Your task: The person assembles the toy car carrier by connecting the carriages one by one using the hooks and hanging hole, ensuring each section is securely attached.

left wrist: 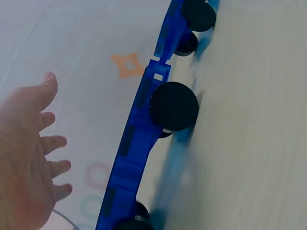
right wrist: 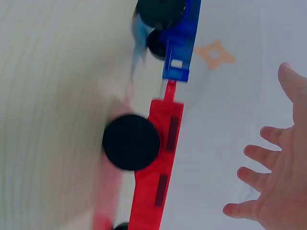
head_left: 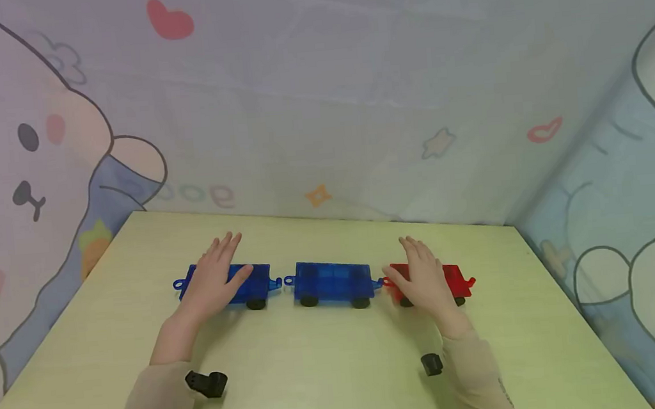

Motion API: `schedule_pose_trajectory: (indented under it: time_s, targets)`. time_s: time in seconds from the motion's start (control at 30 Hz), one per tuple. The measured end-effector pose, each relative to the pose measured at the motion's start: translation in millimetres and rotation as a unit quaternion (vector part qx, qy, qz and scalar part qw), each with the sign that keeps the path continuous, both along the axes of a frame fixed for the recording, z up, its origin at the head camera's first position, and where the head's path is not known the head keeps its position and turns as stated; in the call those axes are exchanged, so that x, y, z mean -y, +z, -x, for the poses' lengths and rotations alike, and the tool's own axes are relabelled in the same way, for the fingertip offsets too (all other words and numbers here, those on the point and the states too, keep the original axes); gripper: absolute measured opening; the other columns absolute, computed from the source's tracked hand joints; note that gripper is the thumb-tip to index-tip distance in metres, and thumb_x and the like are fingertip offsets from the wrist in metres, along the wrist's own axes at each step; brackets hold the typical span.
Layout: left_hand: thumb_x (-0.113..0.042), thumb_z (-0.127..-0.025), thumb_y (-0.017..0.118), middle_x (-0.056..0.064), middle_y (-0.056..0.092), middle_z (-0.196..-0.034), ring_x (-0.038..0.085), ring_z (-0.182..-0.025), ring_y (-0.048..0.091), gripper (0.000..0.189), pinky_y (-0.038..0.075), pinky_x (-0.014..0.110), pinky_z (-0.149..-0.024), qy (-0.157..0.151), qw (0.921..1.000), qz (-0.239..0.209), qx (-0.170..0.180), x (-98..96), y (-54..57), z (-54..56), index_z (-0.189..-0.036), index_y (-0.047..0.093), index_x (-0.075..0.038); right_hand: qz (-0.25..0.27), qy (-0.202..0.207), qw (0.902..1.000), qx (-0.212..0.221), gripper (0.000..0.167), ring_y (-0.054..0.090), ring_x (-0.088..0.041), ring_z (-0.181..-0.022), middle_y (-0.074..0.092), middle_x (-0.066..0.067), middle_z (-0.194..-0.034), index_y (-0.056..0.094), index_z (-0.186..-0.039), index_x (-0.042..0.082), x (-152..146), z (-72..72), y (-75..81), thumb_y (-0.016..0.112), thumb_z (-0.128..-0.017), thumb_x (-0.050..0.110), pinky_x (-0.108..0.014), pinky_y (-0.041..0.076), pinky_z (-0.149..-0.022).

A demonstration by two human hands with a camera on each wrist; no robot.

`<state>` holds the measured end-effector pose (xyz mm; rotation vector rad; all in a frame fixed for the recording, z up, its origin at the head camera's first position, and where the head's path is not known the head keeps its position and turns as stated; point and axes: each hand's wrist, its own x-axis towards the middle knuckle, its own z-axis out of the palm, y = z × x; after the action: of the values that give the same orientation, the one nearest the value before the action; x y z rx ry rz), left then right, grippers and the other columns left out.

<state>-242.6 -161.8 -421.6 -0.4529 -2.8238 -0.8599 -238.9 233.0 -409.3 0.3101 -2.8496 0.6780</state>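
Three toy train cars with black wheels stand in a row on the table. My left hand (head_left: pixel 214 283) is above the left blue car (head_left: pixel 259 279), fingers straight and holding nothing; the left wrist view shows a gap between hand and car. Over the red car (head_left: pixel 456 278) at the right end, my right hand (head_left: pixel 426 280) is spread and likewise holds nothing. Between them is the middle blue car (head_left: pixel 333 281). Its right hook (head_left: pixel 377 283) overlaps the red car's ring. The left car's hook (head_left: pixel 276 283) lies close beside the middle car's ring (head_left: pixel 289 280).
The pale wooden table (head_left: pixel 317 372) ends at the back against a cloth backdrop (head_left: pixel 322 134) printed with cartoon animals. Black wrist cameras, one on the left sleeve (head_left: pixel 209 384) and one on the right (head_left: pixel 432 364), jut inward above the tabletop.
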Motion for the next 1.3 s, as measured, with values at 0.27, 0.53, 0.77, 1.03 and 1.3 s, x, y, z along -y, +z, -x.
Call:
schedule_pose_trajectory:
  time_s: [0.27,0.53,0.77,1.03,1.3]
  targets:
    - [-0.039,-0.099,0.056,0.024,0.021,-0.16,0.046,-0.147,0.016,0.076,0.018,0.068,-0.114,-0.019,0.999,-0.04,0.007,4.8,-9.7,-1.4,-0.155,0.021,-0.004,0.026,0.047,0.9981,-0.029,0.08,0.036,-0.043,-0.139,0.039,-0.024,-0.151,0.033,-0.148,-0.004,22.0,10.3,-12.7,0.062,-0.091,0.045,-0.061,0.03,-0.114]
    - [-0.042,-0.08,0.079,0.025,0.031,-0.155,0.048,-0.141,0.028,0.092,0.029,0.068,-0.11,-0.01,0.9983,-0.043,0.038,10.9,-17.9,-4.3,-0.151,0.034,-0.004,0.053,0.074,0.9953,0.033,0.092,0.033,-0.035,-0.144,0.036,-0.014,-0.156,0.032,-0.151,0.004,39.4,14.8,-16.2,0.071,-0.083,0.052,-0.056,0.03,-0.116]
    - [-0.041,-0.074,0.084,0.03,0.036,-0.151,0.053,-0.138,0.03,0.094,0.023,0.067,-0.113,-0.013,0.9991,-0.017,0.036,17.4,-24.7,2.6,-0.146,0.04,-0.001,0.033,0.11,0.9905,0.075,0.092,0.036,-0.03,-0.143,0.038,-0.011,-0.155,0.035,-0.151,0.007,53.7,23.1,-24.0,0.076,-0.081,0.048,-0.051,0.034,-0.116]
    - [-0.04,-0.069,0.088,0.032,0.036,-0.15,0.058,-0.137,0.028,0.099,0.024,0.072,-0.109,-0.006,0.9987,-0.015,0.048,24.3,-27.0,3.0,-0.146,0.04,0.0,-0.014,0.138,0.9856,0.097,0.092,0.038,-0.032,-0.141,0.044,-0.012,-0.151,0.041,-0.148,0.005,59.0,31.7,-30.0,0.079,-0.076,0.048,-0.052,0.033,-0.116]
    - [-0.041,-0.072,0.086,0.026,0.039,-0.151,0.052,-0.137,0.033,0.101,0.032,0.069,-0.107,-0.001,0.9978,-0.034,0.057,27.7,-28.0,3.8,-0.15,0.035,-0.002,-0.023,0.155,0.9824,0.103,0.091,0.04,-0.032,-0.141,0.044,-0.012,-0.151,0.041,-0.147,0.004,57.0,37.1,-33.8,0.081,-0.076,0.042,-0.05,0.033,-0.117]
